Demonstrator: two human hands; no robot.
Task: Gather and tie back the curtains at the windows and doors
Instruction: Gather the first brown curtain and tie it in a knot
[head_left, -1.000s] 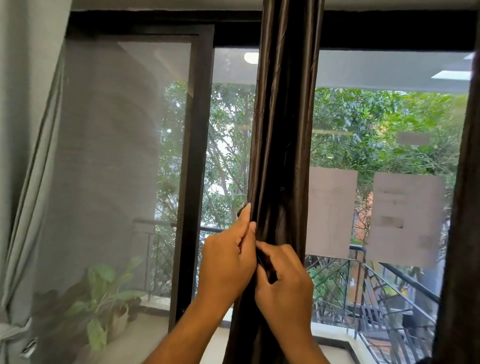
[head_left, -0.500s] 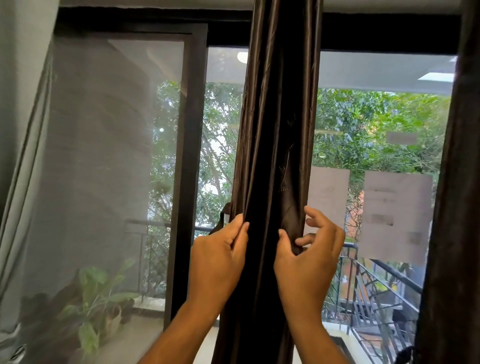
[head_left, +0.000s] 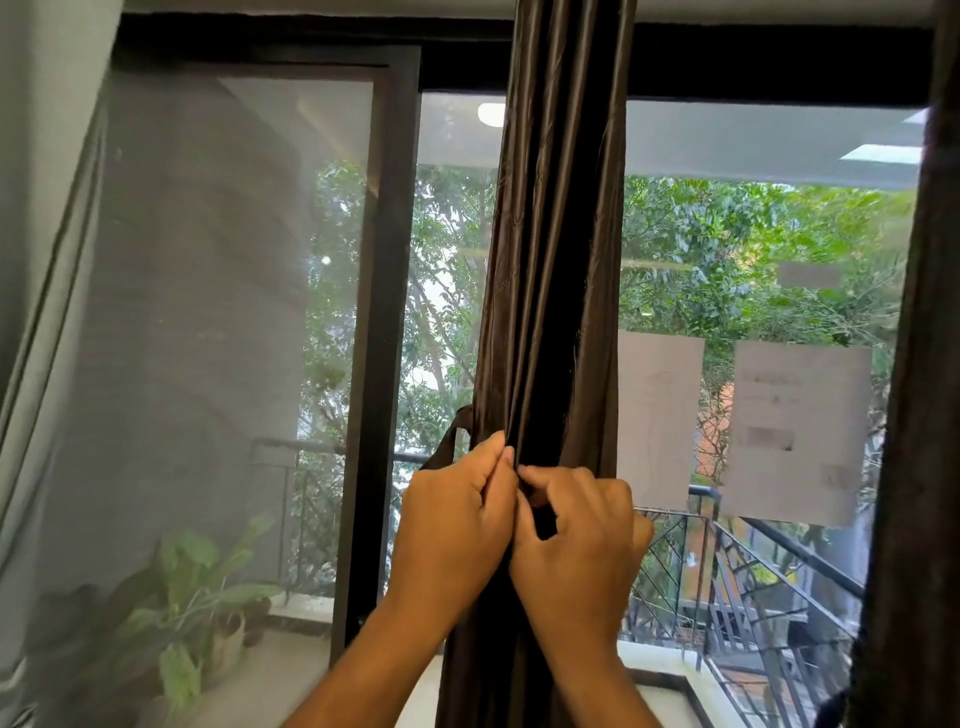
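Your left hand (head_left: 457, 512) and right hand (head_left: 576, 535) touch, both grips pinching the bunched curtain (head_left: 550, 291), which rises straight above them; a tie loop (head_left: 451, 439) sits just left.

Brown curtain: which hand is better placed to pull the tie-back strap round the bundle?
Probably left. The left hand sits beside the strap showing at the brown curtain's left edge; the right hand is farther away.

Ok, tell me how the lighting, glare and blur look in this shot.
Head view: strongly backlit by daylight through the glass, so the brown curtain reads dark with a slight sheen; a ceiling light reflects in the pane; the left hand and right hand are fairly sharp; the papers on the glass are blurred; wide-angle bending shows at the edges.
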